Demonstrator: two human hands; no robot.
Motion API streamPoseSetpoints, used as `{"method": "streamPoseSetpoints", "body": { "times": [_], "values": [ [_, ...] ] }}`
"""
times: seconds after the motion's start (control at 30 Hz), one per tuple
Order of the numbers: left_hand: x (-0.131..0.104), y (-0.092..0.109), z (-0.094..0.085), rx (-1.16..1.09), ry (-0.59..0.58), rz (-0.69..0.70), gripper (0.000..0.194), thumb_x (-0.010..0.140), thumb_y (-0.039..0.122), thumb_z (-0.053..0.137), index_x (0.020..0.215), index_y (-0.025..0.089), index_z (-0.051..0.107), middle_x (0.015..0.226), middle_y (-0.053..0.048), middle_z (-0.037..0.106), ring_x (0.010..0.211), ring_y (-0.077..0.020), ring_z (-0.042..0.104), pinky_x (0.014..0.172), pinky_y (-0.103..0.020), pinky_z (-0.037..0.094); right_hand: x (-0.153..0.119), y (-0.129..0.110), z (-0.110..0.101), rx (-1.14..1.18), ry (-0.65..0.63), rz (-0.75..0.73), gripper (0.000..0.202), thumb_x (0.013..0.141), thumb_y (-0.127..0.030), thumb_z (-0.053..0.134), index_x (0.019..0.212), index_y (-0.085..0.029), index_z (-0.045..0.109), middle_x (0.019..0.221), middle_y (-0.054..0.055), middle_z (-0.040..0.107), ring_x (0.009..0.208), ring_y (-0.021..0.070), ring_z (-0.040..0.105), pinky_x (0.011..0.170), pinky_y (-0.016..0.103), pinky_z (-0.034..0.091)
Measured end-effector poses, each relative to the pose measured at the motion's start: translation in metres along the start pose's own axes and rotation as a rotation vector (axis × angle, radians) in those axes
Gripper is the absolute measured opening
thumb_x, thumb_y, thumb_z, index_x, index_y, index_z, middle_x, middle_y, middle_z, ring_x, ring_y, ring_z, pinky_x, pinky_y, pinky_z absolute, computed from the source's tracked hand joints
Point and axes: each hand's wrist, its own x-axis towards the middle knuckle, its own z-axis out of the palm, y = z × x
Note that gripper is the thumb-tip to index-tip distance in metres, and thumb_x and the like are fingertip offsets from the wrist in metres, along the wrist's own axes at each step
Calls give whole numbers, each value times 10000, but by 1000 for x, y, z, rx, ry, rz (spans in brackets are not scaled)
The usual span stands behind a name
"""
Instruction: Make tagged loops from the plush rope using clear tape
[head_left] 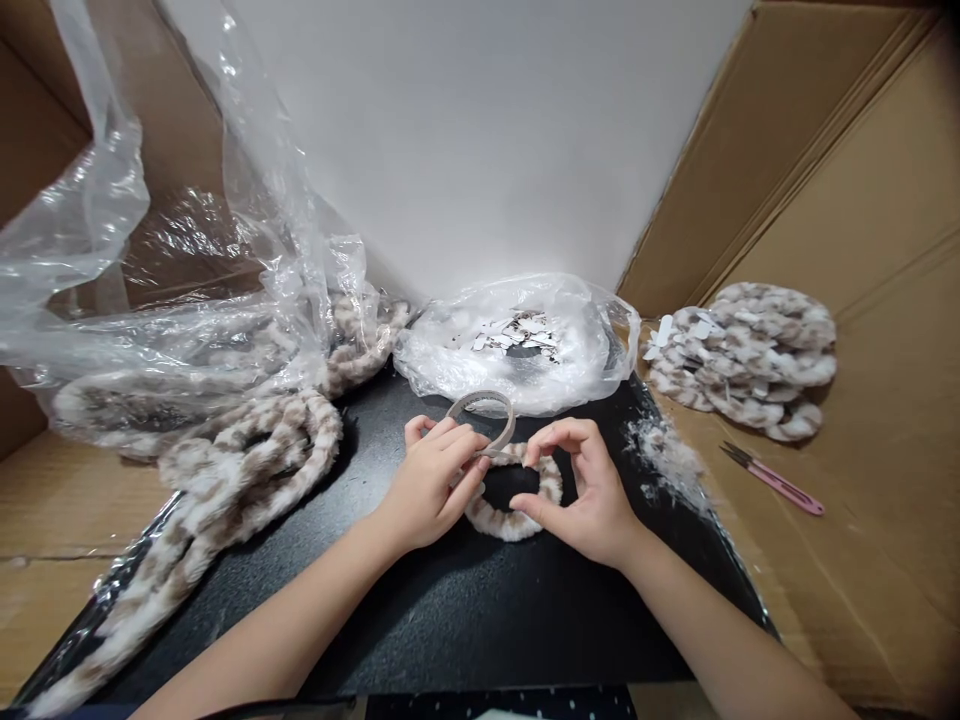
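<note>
A small furry brown-and-white ring [504,524] lies on the black table in front of me. My left hand [444,478] grips a roll of tape [507,425] at the ring's upper left, its fingers closed on the roll's lower edge. Over the ring's right side is my right hand [581,490], thumb and forefinger curved and apart, with nothing visible between them.
Furry strips [247,450] pile up at the left beside a large clear plastic bag [187,330]. Behind the ring sits a plastic bag of small tags [450,350]. Tagged furry rings [757,350], pink snips [784,484] and plastic scraps [667,455] are at right.
</note>
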Motion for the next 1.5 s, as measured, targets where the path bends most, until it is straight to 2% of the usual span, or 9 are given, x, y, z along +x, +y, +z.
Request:
{"method": "streamPoseSetpoints", "body": {
  "times": [0.13,0.4,0.57,0.73,0.93,1.03,1.2,1.3,1.5],
  "values": [
    [-1,3,3,13,36,26,144,930,172,414,900,185,554,679,17,543,703,-162,476,774,-357,231,-3,2,6,-74,162,-138,571,678,-150,798,1096,-259,424,1044,47,515,968,203,582,850,404,524],
    [0,8,4,67,81,88,125,911,145,449,896,187,565,695,16,573,697,-157,489,785,-363,236,-8,4,12,-117,242,-195,464,752,-18,684,1076,-262,458,1013,42,561,951,192,636,835,419,579],
    [-2,7,7,12,68,-3,180,898,113,419,1008,183,545,745,9,571,748,-167,518,799,-361,249,-9,-6,16,-154,161,-337,462,756,7,663,1089,-254,478,996,38,579,882,168,660,749,344,609],
    [-7,3,11,-135,96,-70,464,865,63,388,1311,185,352,945,-39,636,865,-180,566,845,-364,305,-9,-12,16,-243,107,-441,470,738,44,657,1071,-233,473,1004,41,578,786,133,665,745,329,610],
    [-3,5,4,-325,16,-76,133,934,155,410,926,196,537,845,-14,638,761,-147,548,781,-309,382,-7,-13,13,-250,161,-498,445,722,78,629,1024,-220,495,972,32,585,789,133,654,719,330,606],
    [0,6,1,-444,9,-85,156,952,227,451,922,185,599,873,-39,665,816,-156,594,771,-296,417,-4,-15,11,-241,204,-496,411,730,62,633,994,-227,507,963,24,583,767,134,655,670,325,602],
    [0,5,2,-455,128,-29,130,913,205,552,893,181,678,851,-56,719,824,-165,651,792,-300,481,-1,-19,7,-253,238,-485,401,728,64,639,955,-239,508,975,12,559,744,129,659,648,333,601],
    [-1,4,4,-395,206,0,144,878,198,612,993,193,699,928,-75,726,868,-177,669,789,-305,515,-2,-20,7,-250,254,-503,400,720,81,638,936,-228,504,988,14,541,737,124,657,632,338,600],
    [0,4,4,-383,252,-22,320,857,114,607,1160,209,652,1062,-91,692,953,-167,664,768,-266,547,-4,-19,8,-248,246,-528,365,722,90,626,878,-212,490,1015,20,528,744,120,648,594,337,594]
  ]
}}
